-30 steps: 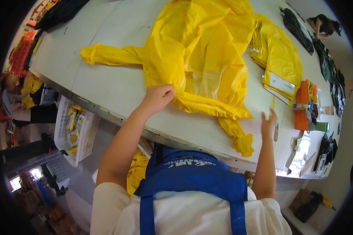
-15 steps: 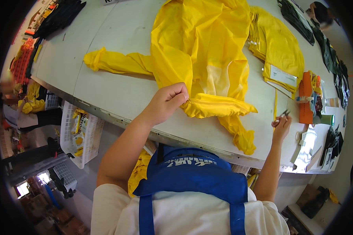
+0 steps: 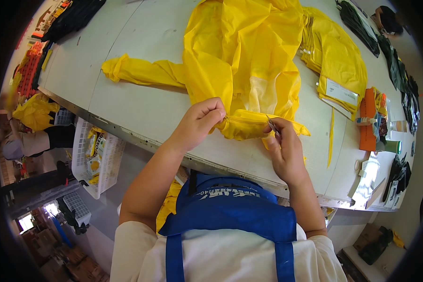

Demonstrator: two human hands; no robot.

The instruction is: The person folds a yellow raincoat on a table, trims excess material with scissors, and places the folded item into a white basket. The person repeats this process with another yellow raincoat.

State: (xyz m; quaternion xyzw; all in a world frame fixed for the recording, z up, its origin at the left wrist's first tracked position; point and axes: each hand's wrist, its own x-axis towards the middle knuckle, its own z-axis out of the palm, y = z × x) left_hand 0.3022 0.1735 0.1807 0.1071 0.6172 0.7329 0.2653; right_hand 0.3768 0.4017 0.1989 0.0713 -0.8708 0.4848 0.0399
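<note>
A yellow jacket [image 3: 244, 51] with a pale mesh patch lies spread over the table, one sleeve stretched to the left. Its zippered edge [image 3: 254, 123] faces me. My left hand [image 3: 203, 118] pinches the left end of that edge between thumb and fingers. My right hand [image 3: 286, 148] is closed around small thread snips [image 3: 271, 124], whose pointed metal tips are up against the zippered edge. My fingers hide most of the snips.
Folded yellow garments [image 3: 336, 66] with a paper label are stacked at right. Beyond them stand an orange box [image 3: 368, 120] and a green tape roll [image 3: 392, 144]. A yellow strip [image 3: 331, 136] lies nearby. A white basket [image 3: 98, 160] is below the table's left edge; another person [image 3: 30, 141] handles yellow fabric there.
My right hand has come left with the snips, from beside the yellow strip to the zippered edge. My left hand keeps its pinch. The person at left has raised the yellow fabric.
</note>
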